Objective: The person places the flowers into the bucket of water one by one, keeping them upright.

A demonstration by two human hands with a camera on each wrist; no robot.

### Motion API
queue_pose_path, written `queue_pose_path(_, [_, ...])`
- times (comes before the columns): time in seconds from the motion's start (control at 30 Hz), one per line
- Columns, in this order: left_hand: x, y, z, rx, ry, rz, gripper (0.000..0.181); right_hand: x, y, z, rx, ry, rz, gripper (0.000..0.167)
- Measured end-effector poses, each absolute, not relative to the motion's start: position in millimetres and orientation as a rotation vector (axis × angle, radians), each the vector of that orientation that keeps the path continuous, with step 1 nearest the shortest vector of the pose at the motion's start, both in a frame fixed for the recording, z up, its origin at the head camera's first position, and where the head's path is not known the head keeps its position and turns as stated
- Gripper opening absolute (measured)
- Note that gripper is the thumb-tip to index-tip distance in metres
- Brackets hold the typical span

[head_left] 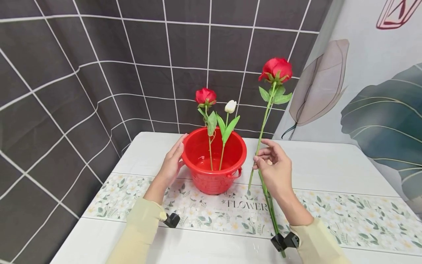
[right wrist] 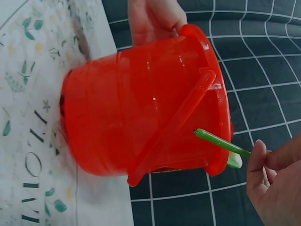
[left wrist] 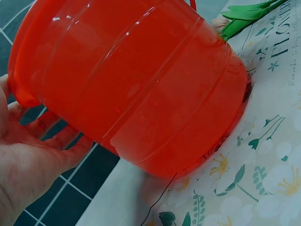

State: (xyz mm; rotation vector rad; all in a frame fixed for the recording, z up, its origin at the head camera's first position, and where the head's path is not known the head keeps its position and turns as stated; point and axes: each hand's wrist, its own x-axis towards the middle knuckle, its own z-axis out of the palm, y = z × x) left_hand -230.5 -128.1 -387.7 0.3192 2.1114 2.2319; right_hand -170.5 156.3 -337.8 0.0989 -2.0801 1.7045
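Note:
My left hand (head_left: 171,161) rests against the left side of a red bucket (head_left: 211,185), fingers extended along the wall just below the rim. In the left wrist view those fingers (left wrist: 61,141) touch the bucket from outside. A red rose (head_left: 206,96) and a white tulip (head_left: 230,106) stand inside the bucket, leaning apart. My right hand (head_left: 275,170) pinches the stem of another red rose (head_left: 277,69), held upright to the right of the bucket. The stem's cut end (right wrist: 202,133) appears near the bucket's rim in the right wrist view.
Several green stems (head_left: 271,214) lie on the table under my right forearm, their flower ends hidden by the hand. The bucket's handle (right wrist: 171,125) hangs down its side. A dark tiled backdrop (head_left: 188,44) stands behind the white table (head_left: 329,161) with its floral strip.

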Motion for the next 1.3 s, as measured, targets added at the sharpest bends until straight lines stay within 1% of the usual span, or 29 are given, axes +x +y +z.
queue_pose_path(0.43, [-229.4,-127.3,-386.4,0.324,2.109,2.239,0.05,-187.2,145.1,-318.2,0.228,-1.99,1.705,0.044])
queue_pose_path(0.93, [-229.6,-126.9,-385.7,0.31,2.118,2.227,0.049,-199.3,133.9,-304.8,0.244,-1.932,1.744,0.043])
queue_pose_path(1.13, [-228.7,-126.5,-385.4,0.306,2.118,2.225,0.051,-204.3,131.1,-304.5,0.24,-1.915,1.748,0.043])
queue_pose_path(1.3, [-230.0,-127.6,-386.1,0.301,2.12,2.225,0.049,-207.4,129.3,-303.4,0.241,-1.881,1.761,0.044])
